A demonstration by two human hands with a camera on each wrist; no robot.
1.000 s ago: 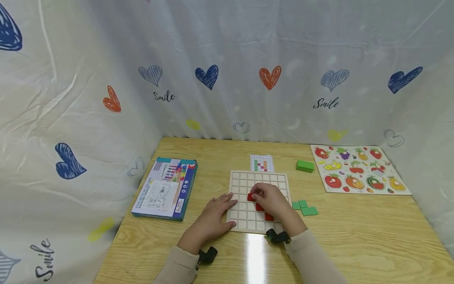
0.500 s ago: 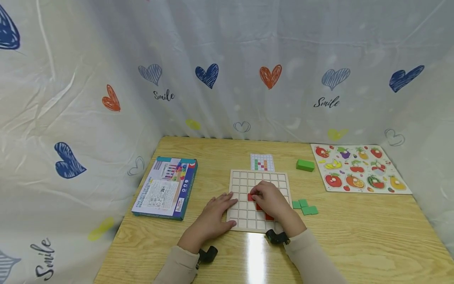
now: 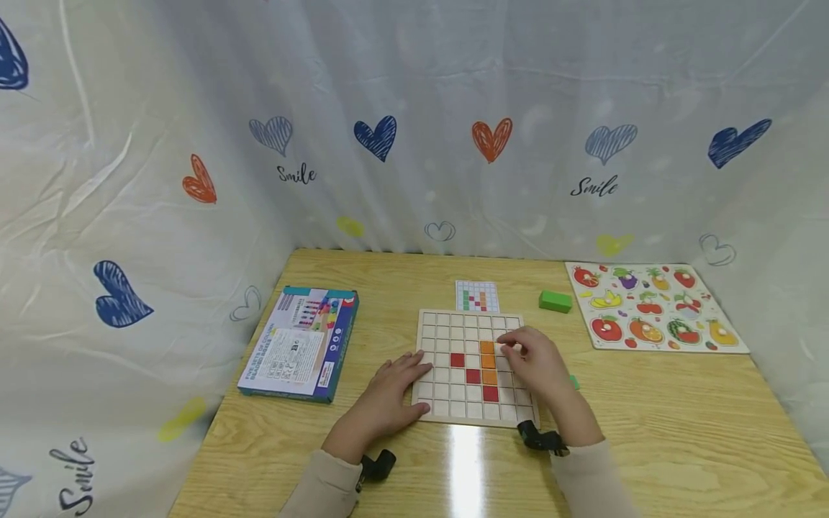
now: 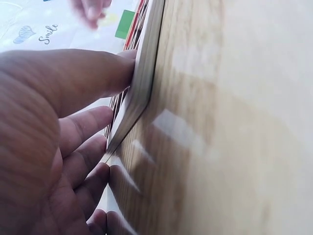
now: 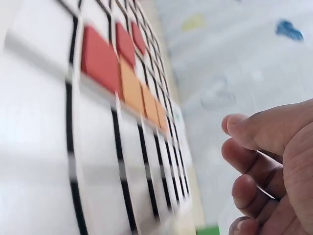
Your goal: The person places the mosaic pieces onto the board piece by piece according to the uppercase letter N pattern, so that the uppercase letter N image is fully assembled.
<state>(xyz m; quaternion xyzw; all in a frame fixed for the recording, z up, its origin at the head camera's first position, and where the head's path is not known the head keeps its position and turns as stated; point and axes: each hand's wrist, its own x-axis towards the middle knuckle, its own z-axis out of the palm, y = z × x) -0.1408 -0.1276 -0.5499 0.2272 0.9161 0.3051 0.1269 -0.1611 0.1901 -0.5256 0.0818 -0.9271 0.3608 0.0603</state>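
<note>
A wooden grid board (image 3: 440,409) lies on the table with three red tiles (image 3: 457,360) set in its cells along a diagonal. Three orange tiles (image 3: 488,361) form a column above the lowest red one. My left hand (image 3: 391,396) rests at the board's left edge, its fingers on the rim; in the left wrist view its thumb (image 4: 98,73) touches the board's side. Over the right part of the board hovers my right hand (image 3: 539,363), loosely curled. The right wrist view shows nothing held by its fingers (image 5: 239,152). One green tile (image 3: 574,382) shows beside that wrist.
Behind the board lies a small pattern card (image 3: 477,296). A green block (image 3: 555,301) stands to its right, near a fruit puzzle board (image 3: 654,309). On the left is a flat toy box (image 3: 301,345). A printed curtain (image 3: 440,194) closes off the back.
My right hand has left the upper red tile and moved right, uncovering the red and orange tiles. It now hides most of the green tiles. My left hand stays at the board's edge.
</note>
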